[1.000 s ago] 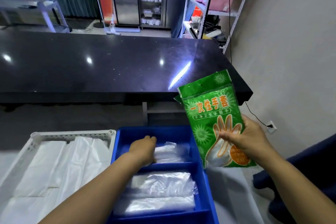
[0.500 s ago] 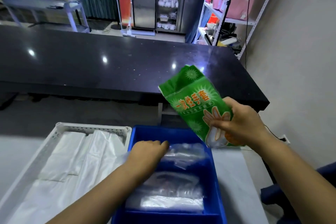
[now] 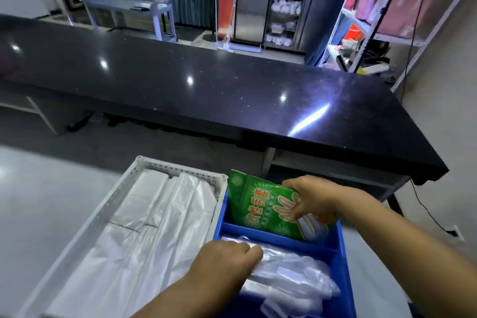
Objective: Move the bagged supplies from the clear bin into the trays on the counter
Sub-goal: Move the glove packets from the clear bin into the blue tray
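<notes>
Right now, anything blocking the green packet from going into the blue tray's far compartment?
Nothing visible. The right hand grips the green packet, its lower edge already behind the divider of the blue tray. The left hand holds clear bags in the near compartment, clear of it.

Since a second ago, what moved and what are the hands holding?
The right hand lowered the green glove pack from mid-air into the far compartment of the blue tray, still gripping it. The left hand drew back from that compartment to the near one, fingers curled on the clear bags. The white tray and its white bags stayed put.
</notes>
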Tool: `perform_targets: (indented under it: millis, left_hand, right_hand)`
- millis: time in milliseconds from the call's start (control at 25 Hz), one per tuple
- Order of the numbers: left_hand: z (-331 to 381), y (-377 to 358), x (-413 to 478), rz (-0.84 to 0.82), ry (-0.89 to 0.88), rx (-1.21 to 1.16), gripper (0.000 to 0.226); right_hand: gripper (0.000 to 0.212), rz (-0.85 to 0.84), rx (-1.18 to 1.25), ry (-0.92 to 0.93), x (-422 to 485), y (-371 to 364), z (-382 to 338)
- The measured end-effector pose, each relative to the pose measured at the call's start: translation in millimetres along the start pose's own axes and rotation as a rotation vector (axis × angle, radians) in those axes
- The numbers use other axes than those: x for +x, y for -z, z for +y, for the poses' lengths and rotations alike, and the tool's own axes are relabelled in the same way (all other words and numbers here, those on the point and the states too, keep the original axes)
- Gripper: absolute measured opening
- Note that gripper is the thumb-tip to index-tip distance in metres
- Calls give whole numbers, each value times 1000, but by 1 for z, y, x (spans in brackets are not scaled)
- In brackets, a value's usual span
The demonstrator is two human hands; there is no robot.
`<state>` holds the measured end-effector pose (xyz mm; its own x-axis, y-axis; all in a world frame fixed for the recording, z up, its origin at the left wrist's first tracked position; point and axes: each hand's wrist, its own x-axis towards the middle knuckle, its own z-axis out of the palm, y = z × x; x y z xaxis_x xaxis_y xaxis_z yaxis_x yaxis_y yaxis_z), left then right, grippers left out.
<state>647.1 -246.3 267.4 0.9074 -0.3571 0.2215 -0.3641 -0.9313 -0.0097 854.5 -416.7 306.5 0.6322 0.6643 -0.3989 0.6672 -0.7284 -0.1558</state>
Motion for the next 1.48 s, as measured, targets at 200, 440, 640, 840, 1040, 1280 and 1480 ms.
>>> perform_targets:
  millis: [200,440,640,840,1040,1280,1480]
  left_hand:
    - [2,-2,-1,48,34,-3,26]
    - [2,0,0,-32,62,-12,33]
    - [-5,8,11,-132,139,-133,32]
    - [-36,31,63,68,299,-216,14]
    - [-34,52,110,279,217,-37,25]
    - [-10,-1,109,236,-31,147,8]
    - [-1,-35,95,59,-117,87,33]
  right_hand:
    - [72,33,-165,-53,18,-11,-1]
    - [70,273,-223,-39,21,-30,-8]
    - [65,373,4,-63,0,-17,-9]
    - [18,708,684,70,-54,33,-7]
    - [57,1117,390,111,-83,23,-11]
    - [71,1014,-174,32,-71,-59,-14]
    - [26,922,-162,35,-60,-98,-15]
